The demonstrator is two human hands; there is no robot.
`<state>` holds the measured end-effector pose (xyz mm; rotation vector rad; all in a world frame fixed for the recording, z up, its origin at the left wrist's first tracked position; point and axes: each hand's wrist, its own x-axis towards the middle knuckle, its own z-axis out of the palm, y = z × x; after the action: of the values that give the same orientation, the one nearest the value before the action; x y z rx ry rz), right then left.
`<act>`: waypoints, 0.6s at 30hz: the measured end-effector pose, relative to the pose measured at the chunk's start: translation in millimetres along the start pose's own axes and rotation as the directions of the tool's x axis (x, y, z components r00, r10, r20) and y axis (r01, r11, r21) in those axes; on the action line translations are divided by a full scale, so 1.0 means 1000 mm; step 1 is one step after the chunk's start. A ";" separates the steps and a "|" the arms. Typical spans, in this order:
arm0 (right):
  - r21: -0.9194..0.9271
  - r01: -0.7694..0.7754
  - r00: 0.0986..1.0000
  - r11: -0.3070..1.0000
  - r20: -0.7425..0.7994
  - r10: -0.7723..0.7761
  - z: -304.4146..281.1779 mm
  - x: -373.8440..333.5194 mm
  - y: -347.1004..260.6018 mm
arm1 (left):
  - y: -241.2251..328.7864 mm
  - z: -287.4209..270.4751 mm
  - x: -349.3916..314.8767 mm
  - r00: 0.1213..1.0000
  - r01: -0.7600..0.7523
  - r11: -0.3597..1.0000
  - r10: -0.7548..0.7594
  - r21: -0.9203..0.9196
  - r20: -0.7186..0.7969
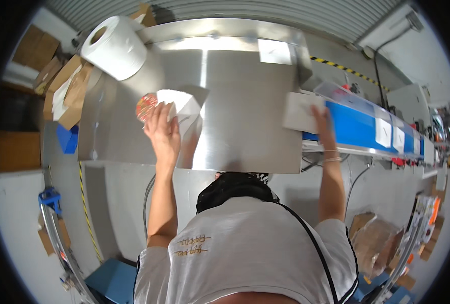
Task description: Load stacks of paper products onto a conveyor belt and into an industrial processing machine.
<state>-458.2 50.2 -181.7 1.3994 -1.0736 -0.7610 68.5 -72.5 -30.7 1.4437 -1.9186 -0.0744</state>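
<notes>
My left hand [162, 129] is over the left part of the steel table, with its fingers curled down at a red patterned round thing [146, 107]. A white folded piece [178, 103] lies against it on the right, and the fingers partly hide where the two meet. Further right, my right hand [324, 125] grips the right edge of a flat white square packet [301, 112]. That packet, smeared by motion, is held where the table meets the blue conveyor belt [351, 126].
A large white roll [118, 50] stands at the table's back left, beside an open cardboard box [73, 93]. One white square sheet [274, 51] lies at the back right. Several white packets [383, 133] are on the belt, which has a clear guard [336, 93] along its far side.
</notes>
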 end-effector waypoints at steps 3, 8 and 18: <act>0.227 -0.904 0.264 -0.362 0.963 -0.057 -0.035 0.036 0.068 | -0.012 0.000 -0.005 1.000 0.004 1.000 -0.005 -0.017 -0.007; 0.750 -0.649 0.625 -0.130 0.622 0.471 -0.071 0.082 0.064 | -0.010 0.004 -0.004 1.000 0.003 0.998 -0.004 -0.065 -0.011; 0.500 -0.082 0.995 -0.862 0.096 -0.039 -0.253 0.283 0.064 | -0.007 -0.002 -0.004 0.999 -0.035 0.997 0.035 -0.069 -0.006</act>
<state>-133.9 -107.2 -46.3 3.0228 -2.1137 1.6098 75.8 -71.0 -34.6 1.3629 -1.9181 -0.1200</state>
